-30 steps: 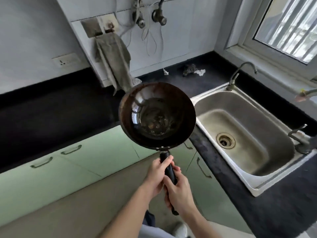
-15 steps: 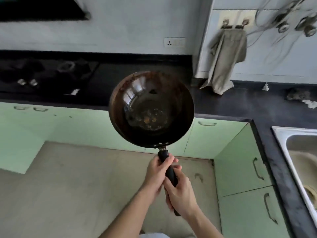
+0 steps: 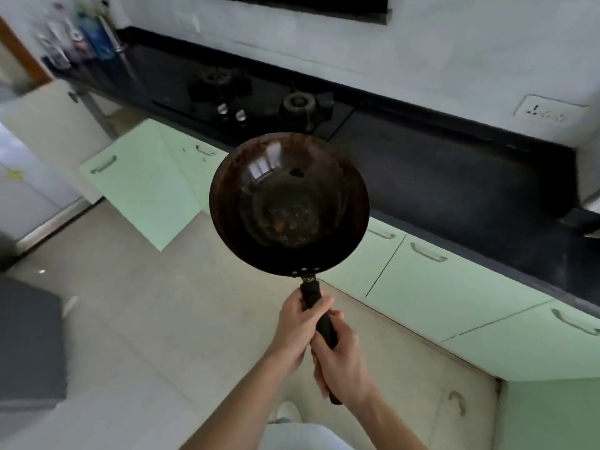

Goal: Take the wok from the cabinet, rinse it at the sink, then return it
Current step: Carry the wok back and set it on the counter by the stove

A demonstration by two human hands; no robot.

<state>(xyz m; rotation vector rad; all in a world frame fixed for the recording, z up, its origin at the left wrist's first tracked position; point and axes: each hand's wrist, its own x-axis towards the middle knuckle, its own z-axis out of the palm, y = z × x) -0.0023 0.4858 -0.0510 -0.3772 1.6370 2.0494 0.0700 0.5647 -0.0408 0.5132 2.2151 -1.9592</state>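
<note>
The dark round wok (image 3: 289, 203) is held out in front of me above the floor, its bowl facing up and wet-looking, with brown residue at the bottom. Both hands grip its black handle (image 3: 324, 326). My left hand (image 3: 297, 329) is wrapped round the handle nearer the bowl. My right hand (image 3: 344, 365) grips it lower, nearer the end. An open pale green cabinet door (image 3: 143, 180) stands out to the left of the wok. The sink is out of view.
A black countertop (image 3: 454, 196) runs along the wall with a gas hob (image 3: 259, 102) on it. Pale green cabinets (image 3: 438, 287) sit below. Bottles (image 3: 78, 37) stand at the far left end. A dark block (image 3: 29, 339) sits on the floor at left.
I have turned left with the wok: the sink and hanging cloth have left the view, and the hob and the open cabinet door have come in. Both hands keep the same grip.
</note>
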